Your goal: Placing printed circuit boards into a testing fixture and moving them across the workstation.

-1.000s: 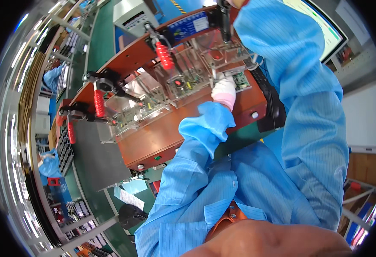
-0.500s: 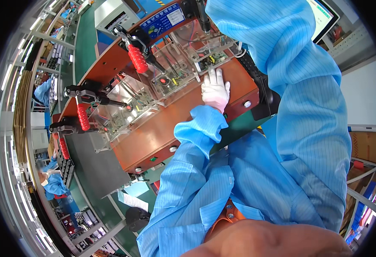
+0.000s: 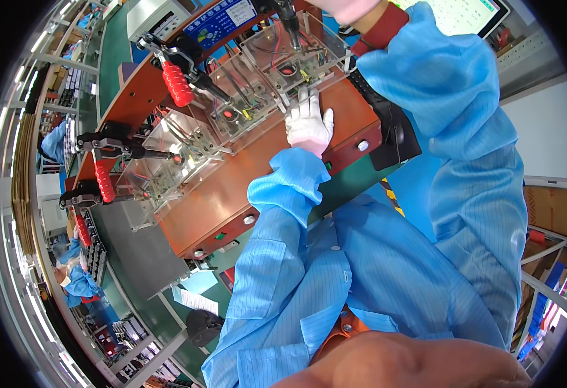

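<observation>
My left hand [image 3: 309, 126], in a white glove with a pinkish cuff, lies flat on the orange-brown top of a test fixture [image 3: 231, 187]. Its fingers are stretched out, and the tips reach the front edge of a clear plastic station [image 3: 296, 64]. A green circuit board [image 3: 306, 72] shows through that plastic. At the top edge, my right hand [image 3: 348, 8] is cut off by the picture, so its fingers are hidden; a dark red cuff [image 3: 383, 29] circles the wrist. A black clamp plunger [image 3: 290, 26] stands over the board near it.
More clear stations [image 3: 173, 155] line the fixture, with red-handled toggle clamps [image 3: 177, 83] behind them. Knobs [image 3: 249, 220] sit on its front face. A lit screen [image 3: 458, 16] stands at upper right, a grey box [image 3: 157, 22] at upper left. People in blue work at far left.
My right forearm has turned and dropped in the picture, bringing its cuff and part of the hand into sight. The whole fixture appears shifted slightly left. My left hand stays flat on it.
</observation>
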